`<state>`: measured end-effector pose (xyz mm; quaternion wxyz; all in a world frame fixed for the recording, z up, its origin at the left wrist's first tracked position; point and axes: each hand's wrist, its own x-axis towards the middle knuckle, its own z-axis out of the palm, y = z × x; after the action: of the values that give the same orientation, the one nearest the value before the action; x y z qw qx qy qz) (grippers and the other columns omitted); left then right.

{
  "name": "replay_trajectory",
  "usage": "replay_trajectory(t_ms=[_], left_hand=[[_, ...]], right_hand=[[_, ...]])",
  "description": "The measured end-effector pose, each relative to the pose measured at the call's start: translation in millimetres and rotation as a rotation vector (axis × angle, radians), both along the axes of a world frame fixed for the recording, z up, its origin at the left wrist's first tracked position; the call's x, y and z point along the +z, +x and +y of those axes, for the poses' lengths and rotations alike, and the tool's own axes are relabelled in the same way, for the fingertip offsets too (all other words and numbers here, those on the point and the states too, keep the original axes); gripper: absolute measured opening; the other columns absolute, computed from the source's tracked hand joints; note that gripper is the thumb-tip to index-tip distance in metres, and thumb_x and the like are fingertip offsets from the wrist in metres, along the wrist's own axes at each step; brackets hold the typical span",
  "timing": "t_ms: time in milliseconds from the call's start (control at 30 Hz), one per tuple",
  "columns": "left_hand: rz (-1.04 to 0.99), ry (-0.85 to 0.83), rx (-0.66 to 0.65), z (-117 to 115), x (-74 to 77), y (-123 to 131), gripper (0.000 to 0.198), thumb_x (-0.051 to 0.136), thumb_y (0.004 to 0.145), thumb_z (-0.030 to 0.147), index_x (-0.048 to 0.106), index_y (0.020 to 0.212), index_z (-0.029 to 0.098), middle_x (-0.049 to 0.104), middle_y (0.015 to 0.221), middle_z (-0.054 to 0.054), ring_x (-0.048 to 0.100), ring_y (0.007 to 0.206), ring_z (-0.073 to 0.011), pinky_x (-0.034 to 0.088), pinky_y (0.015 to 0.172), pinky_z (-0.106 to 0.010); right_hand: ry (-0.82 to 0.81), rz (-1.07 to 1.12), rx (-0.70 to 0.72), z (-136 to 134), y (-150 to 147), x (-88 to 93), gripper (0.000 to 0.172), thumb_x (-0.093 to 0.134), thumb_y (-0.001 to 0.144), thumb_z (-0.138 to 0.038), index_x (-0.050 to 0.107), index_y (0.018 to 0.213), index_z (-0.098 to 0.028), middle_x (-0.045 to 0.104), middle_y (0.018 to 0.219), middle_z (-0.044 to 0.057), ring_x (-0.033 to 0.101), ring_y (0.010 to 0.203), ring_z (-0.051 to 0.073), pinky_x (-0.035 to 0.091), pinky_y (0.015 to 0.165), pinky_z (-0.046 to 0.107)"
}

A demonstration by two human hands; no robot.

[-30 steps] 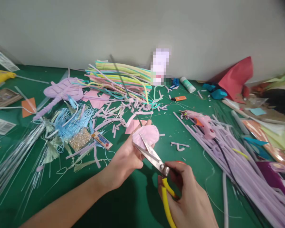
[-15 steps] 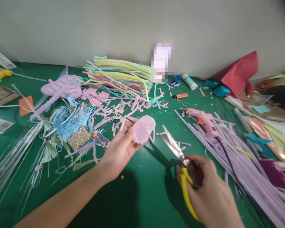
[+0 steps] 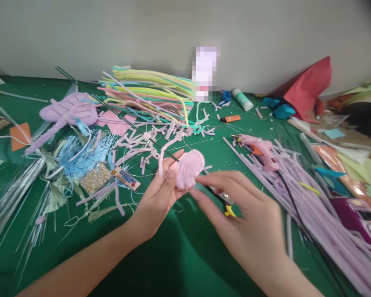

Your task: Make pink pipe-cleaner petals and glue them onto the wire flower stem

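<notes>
My left hand (image 3: 157, 198) grips a lilac fuzzy disc (image 3: 190, 169), ribbed and petal-like, between thumb and fingers. Dark thin wires (image 3: 126, 119) run up and left from beside the disc, and a bent lilac strip (image 3: 165, 150) rises beside the same fingers. At the disc's right edge is my right hand (image 3: 241, 210), thumb and forefinger apart; whether the tips touch it is unclear. The scissors (image 3: 229, 211) with yellow handles lie on the table, mostly hidden behind my right hand.
Lilac pipe-cleaner offcuts (image 3: 136, 150) litter the green table (image 3: 136, 264). A multicoloured pipe-cleaner bundle (image 3: 148, 93) lies at the back. On the right are a pink glue gun (image 3: 264, 152) with its black cord and long lilac stems (image 3: 318, 214). Blue tassels (image 3: 77, 152) lie left.
My right hand has let go of the scissors, leaving them on the table, and moved left to the disc. The disc has turned slightly, and the dark wires now show.
</notes>
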<state>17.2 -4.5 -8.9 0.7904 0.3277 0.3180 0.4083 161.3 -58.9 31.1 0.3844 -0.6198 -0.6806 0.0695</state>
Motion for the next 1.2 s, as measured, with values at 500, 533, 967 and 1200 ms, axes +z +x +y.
replay_trajectory(t_ms=[500,533,967,1200], left_hand=[[-0.144,-0.112,-0.092,-1,5.9,-2,0.038,0.049,0.094,0.017,0.064,0.128,0.024,0.064,0.13,-0.004,0.046,0.134,-0.0244,0.039,0.11,-0.034],[-0.156,-0.108,-0.094,-2,6.4,-2,0.038,0.048,0.094,0.018,0.063,0.129,0.023,0.065,0.13,-0.004,0.046,0.134,-0.0244,0.038,0.111,-0.034],[-0.234,-0.074,-0.125,-1,2.0,-2,0.043,0.046,0.095,0.016,0.058,0.135,0.024,0.064,0.13,-0.004,0.045,0.134,-0.0231,0.033,0.114,-0.035],[-0.195,-0.041,-0.163,1,6.0,-3,0.048,0.044,0.096,0.015,0.049,0.143,0.025,0.065,0.128,-0.005,0.043,0.136,-0.0219,0.031,0.113,-0.035]], right_hand=[[0.015,0.066,0.035,18,-15,-28.4,0.014,0.058,0.089,-0.014,0.068,0.099,-0.017,0.066,0.101,0.01,0.066,0.092,0.018,0.057,0.081,0.032],[0.019,0.063,0.038,18,-15,-27.9,0.016,0.059,0.088,-0.014,0.068,0.102,-0.016,0.066,0.103,0.01,0.066,0.092,0.018,0.057,0.081,0.031],[0.187,-0.046,0.036,12,-22,-39.4,0.019,0.057,0.088,-0.005,0.065,0.103,-0.014,0.064,0.104,0.014,0.064,0.095,0.022,0.055,0.082,0.035],[0.057,0.044,0.108,18,-16,-32.0,0.013,0.058,0.087,-0.008,0.062,0.097,-0.015,0.058,0.104,0.012,0.06,0.094,0.019,0.055,0.08,0.033]])
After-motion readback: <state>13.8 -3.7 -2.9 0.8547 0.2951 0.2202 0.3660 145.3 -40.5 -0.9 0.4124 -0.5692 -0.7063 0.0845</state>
